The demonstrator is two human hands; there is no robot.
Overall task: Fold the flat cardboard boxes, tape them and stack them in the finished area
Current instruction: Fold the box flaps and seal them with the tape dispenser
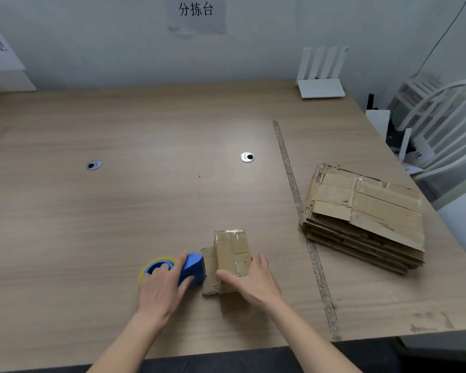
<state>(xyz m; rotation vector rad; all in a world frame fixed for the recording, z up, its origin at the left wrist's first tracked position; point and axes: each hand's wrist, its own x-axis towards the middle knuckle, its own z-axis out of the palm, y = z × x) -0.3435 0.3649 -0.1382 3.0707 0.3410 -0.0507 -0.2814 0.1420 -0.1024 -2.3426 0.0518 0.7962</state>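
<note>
From the head camera we see our left hand (163,285) curled over the blue tape dispenser (189,269), gripping it with the fingers wrapped around its body, the dispenser's front end touching the small folded cardboard box (230,261) near the counter's (119,211) near edge. Our right hand (253,279) holds the box, thumb and fingers clasped round its near right side. The stack of flat cardboard boxes (366,214) lies well apart to the right, beyond a worn tape line (296,200)
</note>
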